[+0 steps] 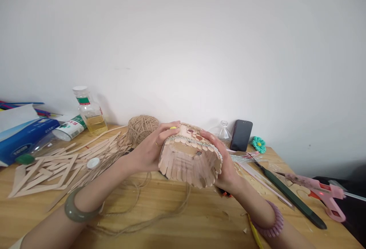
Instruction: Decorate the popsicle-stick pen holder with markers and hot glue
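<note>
Between both hands is a round basket made of wooden craft sticks point(183, 165), tipped so its open mouth faces me. Silvery trim runs below the rounded stick ends, and reddish-brown discs decorate the outer wall. My left hand point(160, 142) grips its left side, thumb and fingers on the wall. Around the right side wraps my right hand point(223, 161), fingers over the top. Some fingertips are hidden behind the basket. Behind my left hand sits a ball of jute twine point(142, 128), and loose twine point(160, 218) trails over the table below the basket.
Many loose craft sticks point(57, 169) lie at left, near a bottle of yellow liquid point(95, 121), a white can point(70, 128) and a blue tissue pack point(28, 138). On the right are a phone point(241, 135), a green flower point(259, 144), a dark-green tool point(294, 199) and a pink glue gun point(317, 190).
</note>
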`<state>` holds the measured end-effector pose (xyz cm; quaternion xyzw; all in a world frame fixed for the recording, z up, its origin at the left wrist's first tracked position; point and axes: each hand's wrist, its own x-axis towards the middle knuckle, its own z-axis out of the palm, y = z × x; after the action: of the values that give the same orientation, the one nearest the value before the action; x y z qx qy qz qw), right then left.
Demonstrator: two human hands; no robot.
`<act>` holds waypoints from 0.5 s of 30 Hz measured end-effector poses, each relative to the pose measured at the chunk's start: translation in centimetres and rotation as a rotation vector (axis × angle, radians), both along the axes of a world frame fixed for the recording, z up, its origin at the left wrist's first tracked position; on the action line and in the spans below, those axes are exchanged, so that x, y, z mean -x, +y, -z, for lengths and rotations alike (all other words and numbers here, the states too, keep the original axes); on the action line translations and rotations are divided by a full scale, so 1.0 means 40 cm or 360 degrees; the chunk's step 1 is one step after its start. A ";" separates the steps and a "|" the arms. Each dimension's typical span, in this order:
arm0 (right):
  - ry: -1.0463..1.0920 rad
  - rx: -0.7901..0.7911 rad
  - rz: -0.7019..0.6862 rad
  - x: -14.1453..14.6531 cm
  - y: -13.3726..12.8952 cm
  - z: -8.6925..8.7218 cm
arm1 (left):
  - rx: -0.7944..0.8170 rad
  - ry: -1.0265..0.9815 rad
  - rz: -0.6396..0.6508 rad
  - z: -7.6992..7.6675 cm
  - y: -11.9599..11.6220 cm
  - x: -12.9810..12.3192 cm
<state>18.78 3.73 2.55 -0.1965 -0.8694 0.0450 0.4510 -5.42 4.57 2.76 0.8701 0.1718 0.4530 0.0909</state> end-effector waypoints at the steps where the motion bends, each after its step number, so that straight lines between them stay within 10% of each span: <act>1: 0.0005 0.0012 -0.0006 0.000 0.000 0.001 | 0.0001 -0.0002 0.0001 0.000 0.000 0.000; 15: 0.0023 -0.0019 -0.0009 -0.004 -0.006 0.003 | -0.0077 0.0021 -0.0016 -0.004 -0.005 -0.005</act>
<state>18.93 3.50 2.42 -0.1911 -0.8669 0.0427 0.4583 -5.23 4.36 2.90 0.8741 0.1658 0.4518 0.0666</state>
